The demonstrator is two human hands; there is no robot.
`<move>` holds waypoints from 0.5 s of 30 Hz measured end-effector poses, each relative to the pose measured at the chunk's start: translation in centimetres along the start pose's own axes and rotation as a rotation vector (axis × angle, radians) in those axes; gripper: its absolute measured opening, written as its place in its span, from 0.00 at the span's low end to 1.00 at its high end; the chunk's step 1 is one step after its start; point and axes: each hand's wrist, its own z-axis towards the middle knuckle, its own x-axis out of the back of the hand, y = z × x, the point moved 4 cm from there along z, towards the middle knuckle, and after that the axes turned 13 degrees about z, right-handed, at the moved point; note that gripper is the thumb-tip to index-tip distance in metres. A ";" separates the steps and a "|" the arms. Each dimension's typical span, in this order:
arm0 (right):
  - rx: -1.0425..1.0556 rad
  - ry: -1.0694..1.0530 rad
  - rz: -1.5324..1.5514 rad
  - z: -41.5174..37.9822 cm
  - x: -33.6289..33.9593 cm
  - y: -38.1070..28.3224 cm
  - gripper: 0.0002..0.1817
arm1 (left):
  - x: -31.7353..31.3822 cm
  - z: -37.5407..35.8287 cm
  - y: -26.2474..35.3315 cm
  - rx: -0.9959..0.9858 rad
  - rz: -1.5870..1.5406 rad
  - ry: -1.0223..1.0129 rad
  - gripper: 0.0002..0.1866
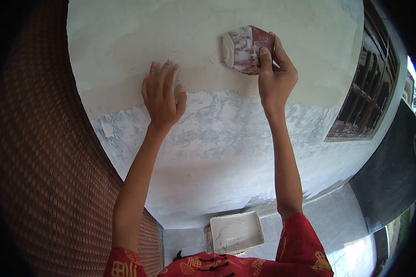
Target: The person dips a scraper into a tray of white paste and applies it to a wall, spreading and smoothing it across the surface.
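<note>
My right hand (pixel 277 76) grips a reddish-brown putty spreader (pixel 252 48), thumb on its face and fingers behind its edge. Pale putty smears its face, and a thick band of it lies along the left edge, against or very close to the wall (pixel 203 23). My left hand (pixel 162 94) is open to the left, its fingers apart and the tips at the wall surface. Behind both hands the upper wall wears a smooth cream coat. Lower down it turns into a patchy white and grey band with a ragged border.
Below on the tiled floor (pixel 326 217) stands a pale rectangular tub (pixel 262 233) with putty in it. A brown woven panel (pixel 55 161) runs along the left. To the right is a dark wooden window grille (pixel 367 87), with a dark sheet (pixel 390 161) beneath it.
</note>
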 end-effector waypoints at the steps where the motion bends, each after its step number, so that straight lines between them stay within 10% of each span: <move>1: 0.012 -0.056 -0.027 -0.5 -1.0 -0.3 0.19 | 0.0 0.4 0.1 -0.008 0.018 0.009 0.26; 15: 0.120 -0.235 -0.205 -1.5 -2.3 0.5 0.19 | -0.3 1.1 -0.3 0.033 0.050 0.051 0.26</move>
